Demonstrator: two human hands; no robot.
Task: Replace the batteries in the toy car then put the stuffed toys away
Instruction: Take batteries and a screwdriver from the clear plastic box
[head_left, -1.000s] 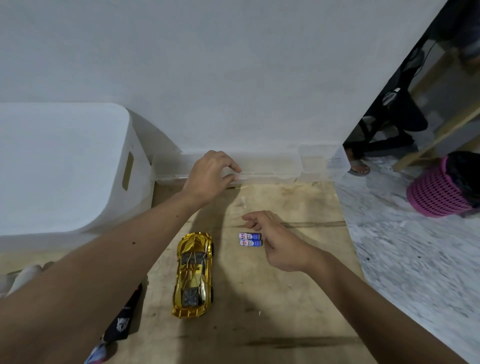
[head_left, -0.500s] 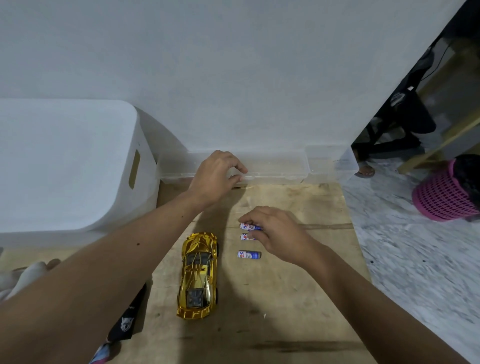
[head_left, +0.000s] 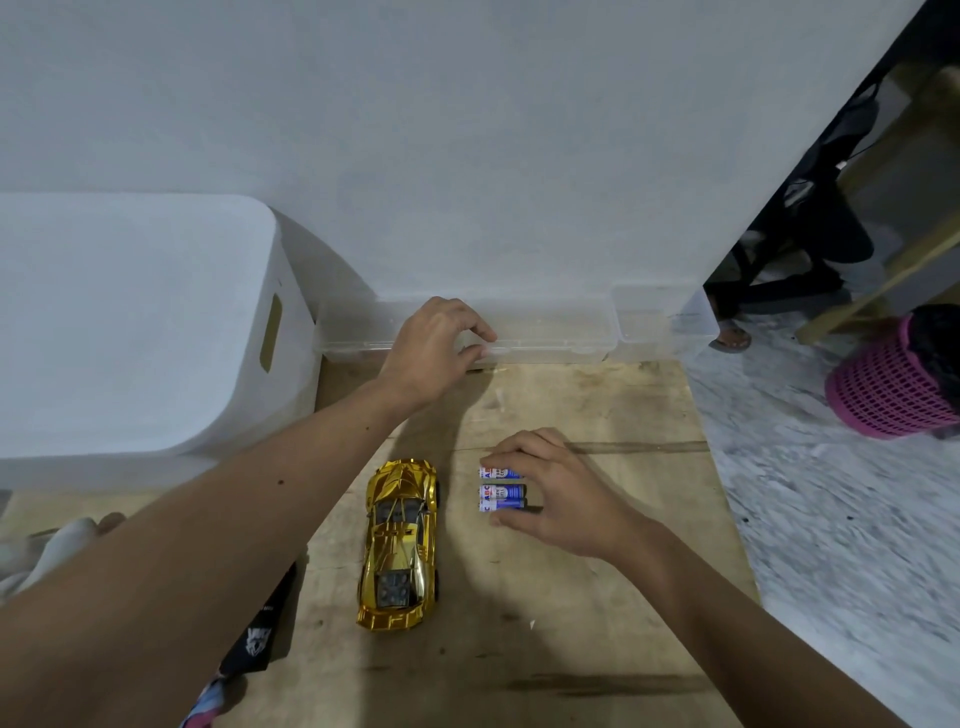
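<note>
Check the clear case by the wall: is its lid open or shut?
Shut, apparently. The clear case shows its lid lying flat on the base; the left hand rests on its near edge, fingers curled.

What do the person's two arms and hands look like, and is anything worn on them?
Both forearms are bare, with no sleeves in view. The left hand and the right hand show no gloves, rings, watch or bracelets. The left forearm has a few small dark moles.

1. Single view: head-worn wide-angle camera, looking forward and down from above.
2. Faces the white wall (head_left: 467, 156); wooden surface (head_left: 597, 597) fills the lower middle.
3. Close range: both forearms enter from the bottom edge.
4. Wide lens bends the frame edges.
</note>
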